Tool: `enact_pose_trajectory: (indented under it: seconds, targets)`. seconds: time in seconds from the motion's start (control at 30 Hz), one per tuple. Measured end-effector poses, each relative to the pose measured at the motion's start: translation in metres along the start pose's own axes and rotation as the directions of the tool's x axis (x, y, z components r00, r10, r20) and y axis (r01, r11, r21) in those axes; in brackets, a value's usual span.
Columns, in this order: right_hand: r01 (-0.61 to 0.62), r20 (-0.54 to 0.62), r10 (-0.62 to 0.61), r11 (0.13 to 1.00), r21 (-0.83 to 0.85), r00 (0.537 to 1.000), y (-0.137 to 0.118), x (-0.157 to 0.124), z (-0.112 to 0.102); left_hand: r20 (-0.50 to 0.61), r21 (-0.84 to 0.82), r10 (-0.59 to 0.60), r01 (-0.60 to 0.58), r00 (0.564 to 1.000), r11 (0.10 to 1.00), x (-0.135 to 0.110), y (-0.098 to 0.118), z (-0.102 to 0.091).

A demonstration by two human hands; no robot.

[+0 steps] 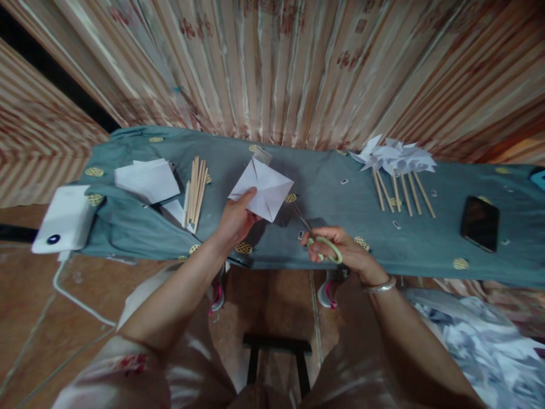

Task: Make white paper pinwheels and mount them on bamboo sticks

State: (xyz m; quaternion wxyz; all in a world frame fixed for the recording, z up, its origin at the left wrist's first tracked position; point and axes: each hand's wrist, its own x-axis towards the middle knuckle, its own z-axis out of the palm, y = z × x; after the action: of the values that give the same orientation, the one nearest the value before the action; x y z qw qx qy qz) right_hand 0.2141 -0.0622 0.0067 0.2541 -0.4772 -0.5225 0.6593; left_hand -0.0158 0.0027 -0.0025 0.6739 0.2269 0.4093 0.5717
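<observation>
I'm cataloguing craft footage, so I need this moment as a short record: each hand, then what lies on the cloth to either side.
left hand: holds a white paper square, lines running from its corners toward the middle
right hand: holds green-handled scissors, blades apart from the paper
cloth, left side: loose white paper, bare wooden sticks
cloth, right side: folded white papers on sticks, dark phone

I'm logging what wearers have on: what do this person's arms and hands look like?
The left hand is ungloved, its arm's pale sleeve patterned in red; the right hand is ungloved too, with a silvery bangle at the wrist.
</observation>
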Motion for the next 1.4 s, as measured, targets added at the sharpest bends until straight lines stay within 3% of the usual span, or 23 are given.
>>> enact_pose_trajectory:
  seconds: [0.27,0.5,0.73,0.9,1.03,1.17,1.3,1.4]
  targets:
    - [0.082,-0.205,-0.071,0.995,0.047,0.976,-0.003,0.001,-0.010,0.026,0.106,-0.128,0.124,0.991,0.987,-0.010,-0.010,0.006]
    - [0.184,-0.432,-0.162,0.983,0.009,0.887,0.001,0.011,-0.018,0.110,0.183,-0.191,0.169,0.975,0.968,-0.019,-0.020,0.008]
    - [0.185,-0.408,-0.162,0.982,0.018,0.899,-0.002,0.014,-0.014,0.239,0.344,-0.279,0.188,0.930,0.920,-0.022,-0.036,0.001]
    - [0.157,-0.356,-0.111,0.982,0.102,0.928,-0.001,0.017,-0.011,0.289,0.418,-0.246,0.110,0.925,0.902,-0.020,-0.044,-0.003]
    - [0.146,-0.327,-0.106,0.984,0.100,0.939,0.006,0.020,-0.012,0.281,0.404,-0.241,0.113,0.929,0.908,-0.019,-0.045,-0.004]
    - [0.159,-0.334,-0.114,0.981,0.113,0.936,0.011,0.022,-0.012,0.267,0.342,-0.329,0.230,0.906,0.911,-0.018,-0.041,-0.003]
    - [0.202,-0.414,-0.127,0.969,0.144,0.902,0.012,0.025,-0.009,0.303,0.171,-0.321,0.281,0.897,0.944,-0.018,-0.037,0.003]
    - [0.240,-0.510,-0.135,0.959,0.147,0.850,0.013,0.029,-0.005,0.357,0.090,-0.283,0.269,0.890,0.959,-0.021,-0.035,0.006]
